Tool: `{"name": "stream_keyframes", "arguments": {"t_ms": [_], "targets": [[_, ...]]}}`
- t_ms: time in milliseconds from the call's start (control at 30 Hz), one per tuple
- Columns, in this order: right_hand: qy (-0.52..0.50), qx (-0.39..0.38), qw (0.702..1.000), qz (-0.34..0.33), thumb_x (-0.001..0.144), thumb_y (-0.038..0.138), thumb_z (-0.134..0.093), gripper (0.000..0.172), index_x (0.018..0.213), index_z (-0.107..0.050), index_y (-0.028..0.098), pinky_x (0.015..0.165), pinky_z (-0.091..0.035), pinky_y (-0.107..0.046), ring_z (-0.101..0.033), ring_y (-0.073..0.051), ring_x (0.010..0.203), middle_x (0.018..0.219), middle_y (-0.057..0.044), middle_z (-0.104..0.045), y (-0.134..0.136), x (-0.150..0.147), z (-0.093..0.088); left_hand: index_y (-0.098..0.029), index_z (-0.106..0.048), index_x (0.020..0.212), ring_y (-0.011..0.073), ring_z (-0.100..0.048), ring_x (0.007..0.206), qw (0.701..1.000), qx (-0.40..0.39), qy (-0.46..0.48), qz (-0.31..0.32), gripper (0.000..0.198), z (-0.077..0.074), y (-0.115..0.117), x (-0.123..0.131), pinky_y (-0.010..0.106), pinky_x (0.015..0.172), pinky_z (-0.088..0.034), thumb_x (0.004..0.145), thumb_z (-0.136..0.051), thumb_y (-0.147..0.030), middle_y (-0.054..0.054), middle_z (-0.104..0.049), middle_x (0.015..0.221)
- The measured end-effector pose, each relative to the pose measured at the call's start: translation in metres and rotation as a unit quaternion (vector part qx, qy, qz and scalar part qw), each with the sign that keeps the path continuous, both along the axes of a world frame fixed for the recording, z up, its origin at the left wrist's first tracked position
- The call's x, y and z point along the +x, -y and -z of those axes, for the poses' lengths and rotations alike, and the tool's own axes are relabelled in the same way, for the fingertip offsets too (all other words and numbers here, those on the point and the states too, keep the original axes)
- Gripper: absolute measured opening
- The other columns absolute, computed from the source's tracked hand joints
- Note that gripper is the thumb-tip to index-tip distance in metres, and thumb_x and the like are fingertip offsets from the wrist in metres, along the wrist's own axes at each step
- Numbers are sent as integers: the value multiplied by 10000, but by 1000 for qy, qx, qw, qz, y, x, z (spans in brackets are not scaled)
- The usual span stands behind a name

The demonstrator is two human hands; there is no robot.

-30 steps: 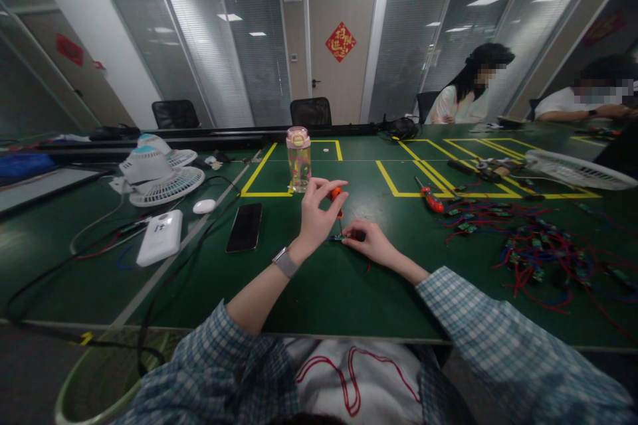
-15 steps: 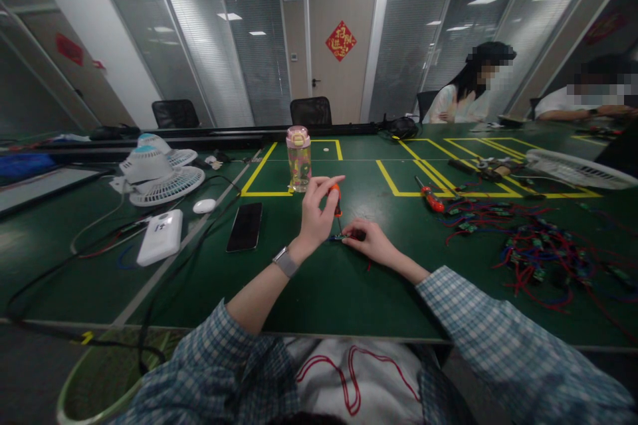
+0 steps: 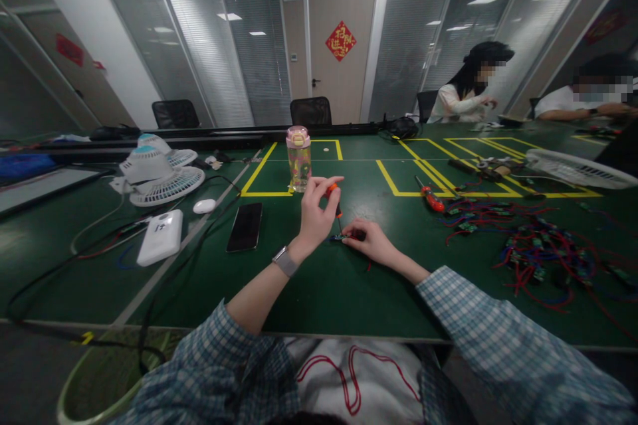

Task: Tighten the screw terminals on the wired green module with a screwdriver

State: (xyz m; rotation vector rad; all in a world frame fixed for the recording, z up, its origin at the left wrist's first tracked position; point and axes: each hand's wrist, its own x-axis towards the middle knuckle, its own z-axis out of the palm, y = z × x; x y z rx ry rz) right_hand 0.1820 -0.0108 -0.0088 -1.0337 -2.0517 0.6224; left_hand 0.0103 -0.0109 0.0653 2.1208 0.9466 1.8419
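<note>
My left hand (image 3: 315,216) is closed around the handle of a small orange screwdriver (image 3: 335,194), held upright with its tip pointing down. The tip meets a tiny blue circuit board (image 3: 339,237) lying on the green table (image 3: 319,285). My right hand (image 3: 369,242) pinches that board against the table, fingers pressed together on it. A thin red wire (image 3: 368,267) trails from under my right hand. A grey watch sits on my left wrist.
A black phone (image 3: 244,227), white power bank (image 3: 160,236), mouse (image 3: 204,206), two white fans (image 3: 158,172) and cables lie left. A pink-lidded bottle (image 3: 298,159) stands behind my hands. A second screwdriver (image 3: 430,198) and a heap of red-wired boards (image 3: 528,246) lie right. Two people sit far right.
My left fingers have shifted around the screwdriver handle, from spread to curled over it. My right hand and the board stayed put. A person at the far right moved an arm.
</note>
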Motion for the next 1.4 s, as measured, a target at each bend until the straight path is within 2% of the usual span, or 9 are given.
{"name": "stream_keyframes", "arguments": {"t_ms": [133,300,500,700,900,1100,1333,1400], "targets": [[1,4,1000,3,768,188,-693,73,835,-695,161,638,-458,-275,-558,-143,674,770,-27,-615,-1,0,2,-222,-666,1008,140,-534,823,1000,13,5,-20,128,0,0,0,291,791,-471,893,-625,-258,17,-504,903],[2,-2,1000,5,768,200,-692,83,839,-697,156,641,-458,-284,-566,-149,676,775,-29,-617,0,-1,1,-238,-607,1179,137,-555,863,1000,-4,-2,30,252,0,0,2,275,777,-479,965,-477,-208,35,-546,965],[6,-5,1000,7,765,197,-693,86,840,-697,155,649,-463,-285,-571,-150,681,780,-32,-628,0,0,0,-223,-666,973,142,-540,820,1000,19,5,-23,107,1,0,2,288,782,-468,870,-654,-251,12,-526,890],[1,1,1000,5,770,204,-692,80,834,-695,156,652,-467,-282,-573,-148,686,782,-34,-637,0,0,0,-238,-609,1170,148,-559,914,1000,-7,6,24,265,2,-1,0,290,807,-474,975,-434,-197,39,-571,992],[4,0,1000,5,768,186,-693,75,838,-697,159,642,-468,-276,-563,-143,679,775,-31,-628,1,-1,-1,-236,-661,1025,145,-537,829,1000,18,-5,-19,140,1,1,0,304,788,-474,895,-608,-230,19,-523,913],[2,1,1000,5,773,184,-692,71,836,-696,152,643,-464,-274,-567,-142,678,775,-29,-621,1,-1,-1,-242,-608,1193,154,-571,962,1000,10,-5,1,268,1,1,1,307,855,-483,974,-456,-226,53,-570,1047],[7,0,1000,4,777,193,-688,85,847,-697,145,650,-466,-289,-570,-150,682,784,-37,-622,1,-1,-1,-226,-661,1090,145,-567,845,1000,22,1,-19,202,1,0,1,305,808,-486,894,-624,-257,24,-565,925],[6,-3,1000,4,774,185,-689,85,849,-696,148,650,-467,-287,-570,-148,685,792,-38,-627,1,0,-1,-240,-646,1144,150,-569,867,1000,22,-7,-12,235,2,0,0,313,814,-489,921,-580,-268,30,-568,945]]}}
